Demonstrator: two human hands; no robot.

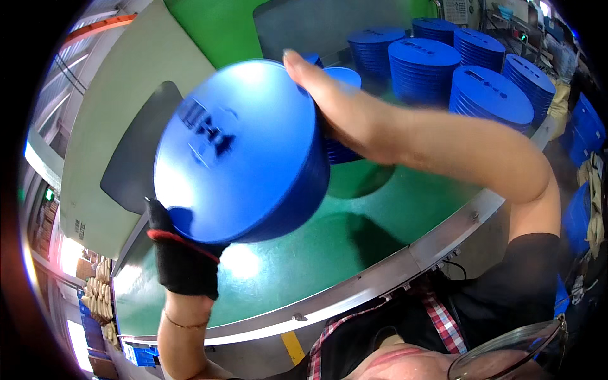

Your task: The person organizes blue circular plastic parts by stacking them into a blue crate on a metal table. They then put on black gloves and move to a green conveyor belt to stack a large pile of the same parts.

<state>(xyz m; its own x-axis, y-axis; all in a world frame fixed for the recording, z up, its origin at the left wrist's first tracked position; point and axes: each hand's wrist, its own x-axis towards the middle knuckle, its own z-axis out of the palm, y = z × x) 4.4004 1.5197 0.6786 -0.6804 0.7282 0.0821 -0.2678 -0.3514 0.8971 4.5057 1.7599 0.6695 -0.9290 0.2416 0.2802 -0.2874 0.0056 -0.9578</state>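
Note:
A blue round plastic tub point(253, 152) is held up and tilted between my two hands above a green conveyor belt point(291, 266). Its flat round face with dark marks is turned toward me. My left hand point(183, 256), in a black glove with a red edge, grips the lower left rim, its thumb on the face. On the far right side, my bare right hand point(339, 107) clasps the wall with the thumb at the top edge; the other fingers are mostly hidden. Just behind the tub and right hand is a blue stack point(342, 154), partly covered.
Several stacks of blue tubs point(425, 73) stand at the back right. A metal rail point(405, 256) edges the curved belt in front of me. Left of it rises a pale machine cover point(95, 171) with a dark opening point(142, 149). Blue crates point(586, 130) are at the far right.

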